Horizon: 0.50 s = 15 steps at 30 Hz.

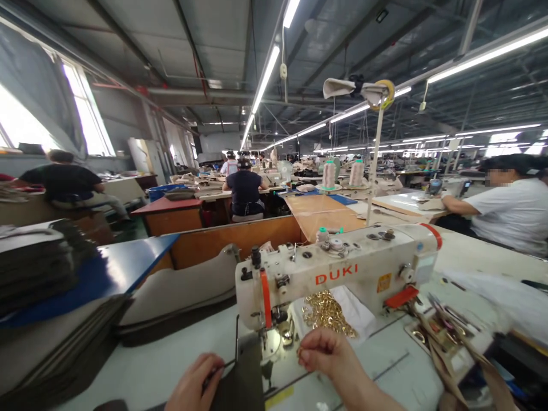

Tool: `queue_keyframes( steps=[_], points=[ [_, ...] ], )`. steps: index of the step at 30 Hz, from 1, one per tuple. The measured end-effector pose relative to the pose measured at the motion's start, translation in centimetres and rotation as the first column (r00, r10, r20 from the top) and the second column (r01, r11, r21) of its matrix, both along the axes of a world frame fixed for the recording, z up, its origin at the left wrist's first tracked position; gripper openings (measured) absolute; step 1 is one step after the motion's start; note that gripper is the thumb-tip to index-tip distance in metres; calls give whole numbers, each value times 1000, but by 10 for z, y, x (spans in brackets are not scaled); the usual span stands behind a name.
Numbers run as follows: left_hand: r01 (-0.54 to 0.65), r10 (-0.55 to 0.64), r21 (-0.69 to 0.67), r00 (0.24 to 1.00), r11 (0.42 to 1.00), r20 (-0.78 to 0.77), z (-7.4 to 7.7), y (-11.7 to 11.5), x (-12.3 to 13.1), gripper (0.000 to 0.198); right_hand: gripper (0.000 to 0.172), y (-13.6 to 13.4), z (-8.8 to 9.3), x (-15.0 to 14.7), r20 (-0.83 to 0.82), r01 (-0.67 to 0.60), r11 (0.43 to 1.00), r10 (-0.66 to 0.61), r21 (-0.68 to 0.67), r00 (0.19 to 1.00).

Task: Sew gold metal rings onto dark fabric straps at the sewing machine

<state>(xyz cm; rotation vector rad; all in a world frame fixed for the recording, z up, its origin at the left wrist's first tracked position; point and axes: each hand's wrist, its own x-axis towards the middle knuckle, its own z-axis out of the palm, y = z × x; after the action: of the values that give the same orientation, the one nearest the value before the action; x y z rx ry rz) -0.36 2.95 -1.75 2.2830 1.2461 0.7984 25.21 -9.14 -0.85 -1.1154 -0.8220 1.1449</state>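
My left hand (196, 383) is closed around something dark and thin, partly hidden by the fingers. A bent black rod (237, 339) rises beside its fingertips, and a dark fabric piece (244, 377) lies next to it on the machine bed. My right hand (329, 357) is pinched near the needle area, with a small gold-coloured piece just showing at the fingertips. Above it, under the arm of the white sewing machine (372, 268), a heap of gold metal rings (327, 313) rests on a white plastic bag (355, 311).
Stacked dark fabric panels (55, 354) stand at the left, beside more grey panels (184, 285). At the right, a tray (456, 337) holds tools and beige straps. A thread stand (375, 154) rises behind the machine. Co-workers sit at other tables, one in a white shirt (514, 211).
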Motion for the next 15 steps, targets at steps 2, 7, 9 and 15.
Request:
queue_keyframes(
  steps=[2, 7, 9, 15],
  points=[
    [-4, 4, -9, 1000, 1000, -6, 1, -6, 2, 22, 41, -3, 2, -6, -35, -18, 1000, 17, -14, 999],
    [-16, 16, -13, 1000, 1000, -12, -2, -14, 2, 25, 39, -2, 0, -12, 22, 6, 1000, -6, 8, 1000],
    [-22, 22, -3, 1000, 1000, -11, -3, -15, 1, 26, 37, -1, -3, -14, 88, 36, 998, -40, 43, 995],
    [-35, 32, 62, 998, 997, 49, -3, -22, -3, 26, 22, -5, -5, -22, 320, 130, 977, -180, 170, 930]
  ],
)
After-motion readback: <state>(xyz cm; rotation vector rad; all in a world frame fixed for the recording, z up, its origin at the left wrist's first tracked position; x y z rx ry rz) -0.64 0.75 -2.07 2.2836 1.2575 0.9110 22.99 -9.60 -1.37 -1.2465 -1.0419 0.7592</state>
